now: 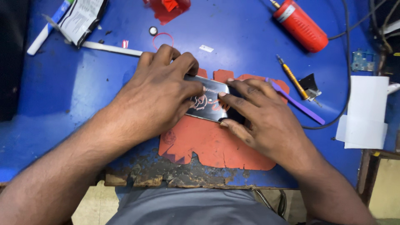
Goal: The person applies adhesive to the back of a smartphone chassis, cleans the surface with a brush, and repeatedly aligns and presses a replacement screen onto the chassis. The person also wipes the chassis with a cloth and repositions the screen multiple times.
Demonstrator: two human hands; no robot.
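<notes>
A black smartphone [210, 102] with a glossy back lies on an orange rubber mat [208, 143] on the blue worktable [62, 96]. My left hand [160, 91] covers the phone's left end, fingers curled over its top edge and thumb on its back. My right hand [260, 116] grips the phone's right end, with fingertips pressing on the back near the middle. A purple plastic pry tool [298, 103] lies just beyond my right hand, partly under its fingers. Most of the phone is hidden by both hands.
A red cylindrical tool [301, 25] with a cable, a yellow screwdriver [292, 77], a black clip [310, 85], white paper [366, 112], a small circuit board [362, 60], a white tube [46, 27], a folded packet [81, 16] and a thin red ring [163, 40] lie around. The table's front edge is chipped.
</notes>
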